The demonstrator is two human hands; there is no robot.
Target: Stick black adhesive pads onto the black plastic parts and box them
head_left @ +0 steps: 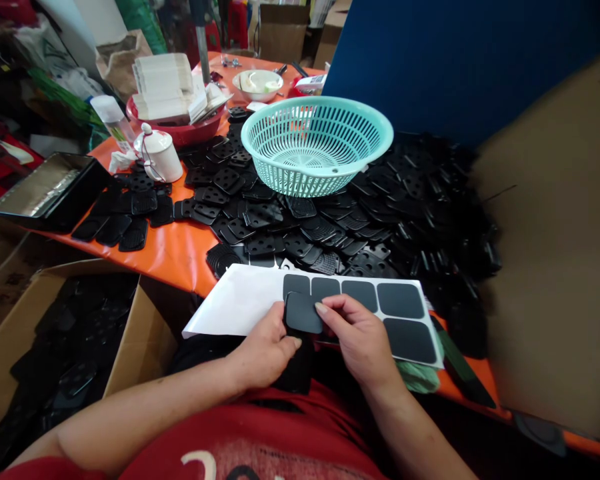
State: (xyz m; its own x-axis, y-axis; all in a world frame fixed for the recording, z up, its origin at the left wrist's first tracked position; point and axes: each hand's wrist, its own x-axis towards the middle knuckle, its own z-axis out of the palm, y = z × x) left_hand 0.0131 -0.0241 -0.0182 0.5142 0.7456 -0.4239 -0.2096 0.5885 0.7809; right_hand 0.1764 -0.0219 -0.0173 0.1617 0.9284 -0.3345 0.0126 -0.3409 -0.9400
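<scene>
My right hand (357, 327) pinches the right edge of a dark rounded-square sticker (304, 313) between thumb and fingers. At its left edge is my left hand (267, 347), fingers curled and thumb over a black flat piece (299, 370) low in front of my body; its outline merges with the dark background. Behind and under both hands lies a white backing sheet (235, 300) with several dark rounded-square stickers (400, 300) on it. The sheet's left part is bare white, and its left corner is skewed toward me.
Black plastic pieces (265, 215) cover much of the orange table (173, 257). A turquoise basket (317, 170) rests on them. At left are a white lidded mug (161, 157), a red basin (195, 132) and a cardboard box (140, 333) of black pieces. Brown cardboard (555, 267) stands at right.
</scene>
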